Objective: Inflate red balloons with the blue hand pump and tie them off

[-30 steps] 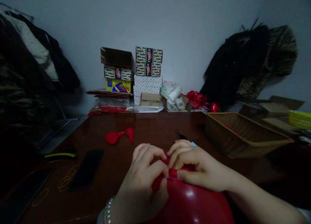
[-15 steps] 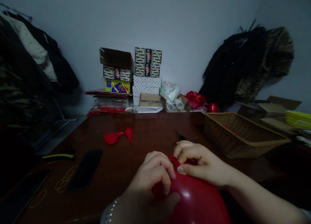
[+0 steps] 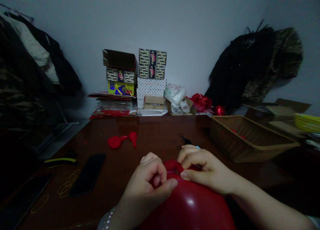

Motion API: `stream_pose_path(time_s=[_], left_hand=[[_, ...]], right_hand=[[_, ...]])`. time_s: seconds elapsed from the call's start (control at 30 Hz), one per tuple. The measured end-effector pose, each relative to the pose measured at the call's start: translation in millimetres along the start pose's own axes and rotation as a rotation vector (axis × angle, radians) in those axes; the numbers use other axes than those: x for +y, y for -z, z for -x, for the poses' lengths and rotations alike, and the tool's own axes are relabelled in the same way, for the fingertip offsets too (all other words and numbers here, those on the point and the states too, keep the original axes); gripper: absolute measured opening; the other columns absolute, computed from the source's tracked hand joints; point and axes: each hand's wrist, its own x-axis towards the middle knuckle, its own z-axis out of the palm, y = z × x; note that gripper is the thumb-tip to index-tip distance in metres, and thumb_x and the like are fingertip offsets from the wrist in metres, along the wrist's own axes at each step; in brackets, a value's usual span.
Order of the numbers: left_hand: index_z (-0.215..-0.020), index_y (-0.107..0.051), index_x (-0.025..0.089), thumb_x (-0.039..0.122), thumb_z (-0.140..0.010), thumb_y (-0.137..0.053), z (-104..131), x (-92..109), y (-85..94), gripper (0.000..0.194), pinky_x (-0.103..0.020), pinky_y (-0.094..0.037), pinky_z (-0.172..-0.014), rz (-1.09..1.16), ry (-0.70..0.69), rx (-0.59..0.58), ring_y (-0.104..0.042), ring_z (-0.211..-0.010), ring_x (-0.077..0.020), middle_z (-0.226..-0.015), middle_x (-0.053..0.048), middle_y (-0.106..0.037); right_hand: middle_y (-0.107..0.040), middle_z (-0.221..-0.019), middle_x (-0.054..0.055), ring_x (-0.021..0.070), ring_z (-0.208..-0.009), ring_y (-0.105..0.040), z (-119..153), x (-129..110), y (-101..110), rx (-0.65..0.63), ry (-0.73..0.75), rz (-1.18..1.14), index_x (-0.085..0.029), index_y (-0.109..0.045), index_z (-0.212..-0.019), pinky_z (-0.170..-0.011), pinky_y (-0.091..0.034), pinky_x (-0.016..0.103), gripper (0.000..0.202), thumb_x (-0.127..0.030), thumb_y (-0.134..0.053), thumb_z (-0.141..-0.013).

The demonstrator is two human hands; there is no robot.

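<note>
A large inflated red balloon (image 3: 197, 206) fills the bottom centre, close in front of me. My right hand (image 3: 203, 165) pinches the balloon's neck between thumb and fingertips; its loose red end (image 3: 171, 165) sticks out toward the left. Curled beside the neck, my left hand (image 3: 147, 181) has its thumb and index finger bent toward each other. A thin pinkish-purple band (image 3: 172, 172) runs from the left fingers to the neck. Exactly how the left fingers grip the band is partly hidden.
Two deflated red balloons (image 3: 116, 141) lie on the brown table (image 3: 150, 130). At left are a black phone (image 3: 87, 175), several rubber bands (image 3: 65, 187) and a black-yellow tool (image 3: 61, 161). A wicker basket (image 3: 250, 143) stands right. Stacked boxes (image 3: 152, 63) line the wall.
My left hand has moved left and slightly away from the neck, with its fingers curling more. The thin band and the loose red end now show between the hands. My right hand keeps its pinch.
</note>
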Motion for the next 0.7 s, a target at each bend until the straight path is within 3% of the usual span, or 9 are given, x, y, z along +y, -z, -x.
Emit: stream_pose_path(time_s=[0.17,0.33,0.43,0.5,0.57,0.7], left_hand=[[-0.057,-0.028,0.019,0.006,-0.071,-0.053,1,-1,5.4,0.031,-0.028,-0.033,-0.063,-0.017,-0.014,-0.015,-0.043,-0.067,-0.0138,-0.062,0.001,-0.043],[-0.053,-0.030,0.018,0.011,-0.074,-0.052,1,0,10.2,0.031,-0.030,-0.031,-0.062,-0.085,0.034,-0.027,-0.042,-0.065,-0.0140,-0.057,0.001,-0.042],[-0.048,-0.046,0.018,0.017,-0.079,-0.053,0,7,11.8,0.032,-0.031,-0.033,-0.066,-0.003,-0.011,-0.211,-0.044,-0.064,-0.0145,-0.051,0.001,-0.042],[-0.057,-0.064,0.021,0.023,-0.084,-0.052,0,12,12.3,0.030,-0.032,-0.037,-0.070,0.133,-0.024,-0.284,-0.047,-0.066,-0.0151,-0.051,0.001,-0.048],[-0.080,-0.074,0.025,0.029,-0.086,-0.052,0,13,11.2,0.023,-0.031,-0.041,-0.071,0.316,0.028,-0.232,-0.051,-0.068,-0.0154,-0.060,-0.001,-0.058],[-0.109,-0.069,0.029,0.028,-0.087,-0.052,-1,4,2.4,0.027,-0.031,-0.047,-0.081,0.463,0.161,0.031,-0.061,-0.087,-0.0166,-0.087,-0.002,-0.071]], right_hand=[[-0.064,-0.083,0.001,0.0135,-0.082,-0.059,0,-2,-1,0.008,-0.005,-0.025,-0.018,-0.069,-0.076,-0.097,-0.033,0.036,0.010,-0.025,-0.066,-0.083],[-0.065,-0.083,0.001,0.0135,-0.081,-0.059,1,-2,-4,0.025,0.000,-0.012,-0.019,-0.069,-0.077,-0.099,-0.031,0.038,0.010,-0.026,-0.066,-0.083],[-0.065,-0.084,0.001,0.0132,-0.081,-0.059,1,0,-8,0.025,-0.005,-0.002,-0.019,-0.068,-0.077,-0.100,-0.030,0.039,0.008,-0.025,-0.066,-0.083],[-0.065,-0.084,0.001,0.0132,-0.082,-0.059,1,1,-10,0.031,-0.006,-0.001,-0.020,-0.068,-0.076,-0.099,-0.030,0.039,0.009,-0.025,-0.066,-0.083],[-0.065,-0.083,0.000,0.0132,-0.082,-0.059,1,0,-11,0.047,0.004,0.004,-0.020,-0.067,-0.076,-0.099,-0.030,0.039,0.010,-0.026,-0.065,-0.084],[-0.064,-0.082,-0.001,0.0132,-0.082,-0.059,3,-1,-11,0.118,0.010,0.038,-0.021,-0.064,-0.076,-0.100,-0.029,0.039,0.010,-0.025,-0.063,-0.085]])
